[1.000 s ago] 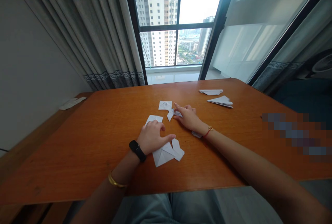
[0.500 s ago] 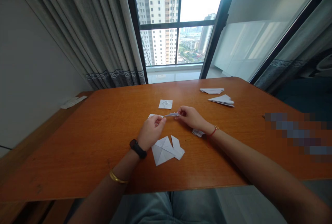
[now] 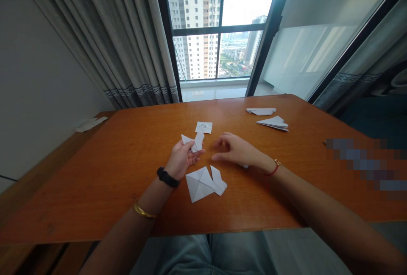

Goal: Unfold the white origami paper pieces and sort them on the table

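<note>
A small piece of folded white paper with angled flaps is pinched in my left hand, its thumb on top and fingers beneath. My right hand hovers just to the right of it, slightly blurred, thumb and fingers apart with nothing between them. Below both hands lies a creased paper square on the table, touching another folded paper shape at its right. Just beyond the held paper rests a small folded square. A bit of white paper shows under my right wrist, mostly hidden.
On the wooden table, a folded paper strip and a paper plane lie at the back right. More paper sits on the ledge at the left. A blurred-out patch covers the right side. A window stands behind.
My right hand has let go of the folded paper and opened. My left hand has turned palm-up, so the paper now shows its flat face rather than its edge.
</note>
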Demonstrator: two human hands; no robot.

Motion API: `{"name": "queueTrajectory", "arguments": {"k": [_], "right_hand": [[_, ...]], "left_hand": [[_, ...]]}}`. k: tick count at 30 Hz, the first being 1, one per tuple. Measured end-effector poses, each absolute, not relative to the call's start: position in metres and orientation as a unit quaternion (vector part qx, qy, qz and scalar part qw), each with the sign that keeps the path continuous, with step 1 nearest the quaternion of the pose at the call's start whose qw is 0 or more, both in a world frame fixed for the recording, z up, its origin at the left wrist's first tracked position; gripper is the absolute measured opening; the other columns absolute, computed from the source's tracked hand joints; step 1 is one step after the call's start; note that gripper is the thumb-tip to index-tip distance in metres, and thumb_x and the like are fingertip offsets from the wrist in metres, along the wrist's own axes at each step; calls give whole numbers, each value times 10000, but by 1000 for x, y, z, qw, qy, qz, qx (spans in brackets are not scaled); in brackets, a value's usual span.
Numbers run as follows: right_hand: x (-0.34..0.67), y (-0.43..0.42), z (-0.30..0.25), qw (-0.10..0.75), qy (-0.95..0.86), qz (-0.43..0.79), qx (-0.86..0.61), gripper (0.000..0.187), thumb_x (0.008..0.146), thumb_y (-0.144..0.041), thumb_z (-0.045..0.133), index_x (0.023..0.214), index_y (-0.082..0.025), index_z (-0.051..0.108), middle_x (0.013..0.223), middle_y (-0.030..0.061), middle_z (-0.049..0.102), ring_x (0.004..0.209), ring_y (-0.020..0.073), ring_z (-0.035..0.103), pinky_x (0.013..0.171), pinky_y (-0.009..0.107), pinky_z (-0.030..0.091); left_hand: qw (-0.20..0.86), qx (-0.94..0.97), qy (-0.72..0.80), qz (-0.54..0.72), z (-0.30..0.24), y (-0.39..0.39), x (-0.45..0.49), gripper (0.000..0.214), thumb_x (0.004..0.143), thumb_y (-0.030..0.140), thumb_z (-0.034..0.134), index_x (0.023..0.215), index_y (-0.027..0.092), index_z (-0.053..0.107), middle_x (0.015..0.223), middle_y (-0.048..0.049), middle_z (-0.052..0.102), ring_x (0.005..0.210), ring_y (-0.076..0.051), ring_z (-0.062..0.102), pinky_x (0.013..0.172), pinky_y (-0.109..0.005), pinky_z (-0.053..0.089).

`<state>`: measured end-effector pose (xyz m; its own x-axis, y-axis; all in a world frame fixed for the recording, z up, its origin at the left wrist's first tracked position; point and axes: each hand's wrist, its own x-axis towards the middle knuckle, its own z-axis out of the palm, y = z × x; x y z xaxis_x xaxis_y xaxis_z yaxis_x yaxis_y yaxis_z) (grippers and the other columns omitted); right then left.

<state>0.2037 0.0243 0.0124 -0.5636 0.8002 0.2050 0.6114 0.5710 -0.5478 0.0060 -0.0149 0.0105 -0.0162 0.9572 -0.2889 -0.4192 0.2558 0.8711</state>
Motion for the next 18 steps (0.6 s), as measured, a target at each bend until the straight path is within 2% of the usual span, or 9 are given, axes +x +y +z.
{"name": "queueTrajectory", "arguments": {"k": [2,3,7,12,16,18], "right_hand": [[203,18,14,90,-886,231,-393,493,595,-541,772,918,-187,656,939,55,587,778,183,580,664,279,443],[202,15,14,53,-892,224,-388,508,559,-548,788,894,-191,655,944,54,587,772,183,579,643,270,428],[195,6,13,-4,-888,234,-397,394,571,-453,797,826,-209,622,857,19,608,721,166,568,568,244,367],[194,9,12,34,-853,276,-442,431,550,-264,800,912,-197,576,810,-5,628,678,135,548,529,223,332],[206,19,22,62,-830,319,-453,172,633,-241,715,710,-175,577,662,-24,594,578,107,496,506,226,314],[219,27,33,109,-804,340,-475,150,683,-272,662,652,-164,563,616,-24,565,549,99,469,498,228,313]], "left_hand": [[642,258,465,552,8,-12,3,123,868,159,513,991,148,522,994,-105,679,675,-166,699,439,-189,486],[648,244,462,554,7,-11,2,129,865,158,518,993,150,525,1013,-102,676,684,-164,701,443,-190,489],[656,221,460,556,5,-10,1,139,847,151,560,983,149,535,1022,-98,675,705,-159,703,463,-187,498],[653,241,462,550,6,-13,5,123,859,185,555,970,135,550,1055,-125,674,767,-202,711,536,-258,561],[647,280,456,543,6,-15,9,173,866,191,539,1031,138,540,1042,-145,681,776,-223,714,569,-294,578],[622,291,469,556,5,-16,11,191,868,190,536,1053,146,520,1052,-153,679,800,-229,715,577,-284,577]]}}
